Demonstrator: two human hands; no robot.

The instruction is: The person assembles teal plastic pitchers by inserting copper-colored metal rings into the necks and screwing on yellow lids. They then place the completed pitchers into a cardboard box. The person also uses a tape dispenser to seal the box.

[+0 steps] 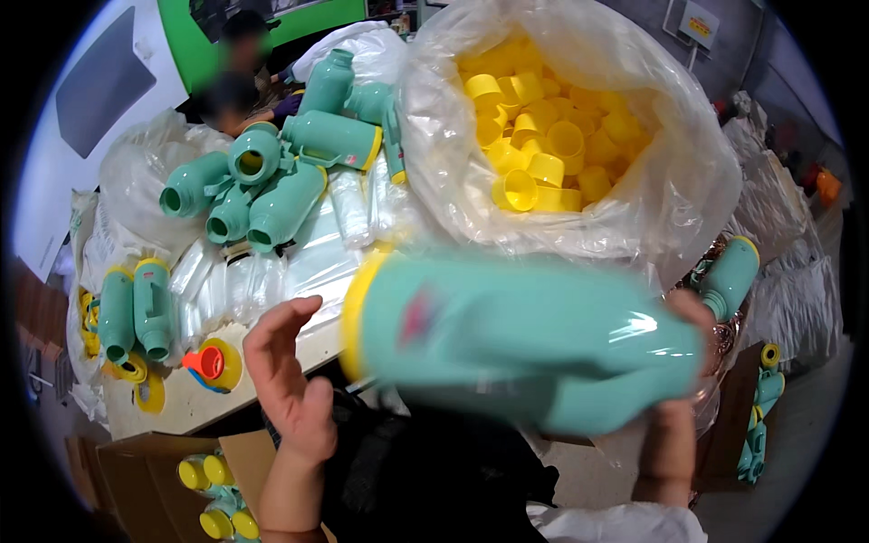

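A mint-green thermos flask casing (pixel 516 308) with a yellow base ring lies sideways across the front of my view, smeared by motion. My right hand (pixel 695 321) wraps round its narrow right end; part of the fingers is hidden or blurred. Beside the yellow base, my left hand (pixel 297 380) is open, fingers apart and thumb raised, with a gap between it and the casing. Behind the casing stands a large clear plastic bag (pixel 434 136) filled with yellow plastic cups (pixel 543 136).
More green flask casings (pixel 290 204) are heaped on the table at the back left. Two casings (pixel 136 308), yellow rings (pixel 149 394) and an orange-red piece (pixel 206 364) lie at its left end. Cardboard boxes (pixel 145 480) hold flasks below. Another person (pixel 244 81) works across the table.
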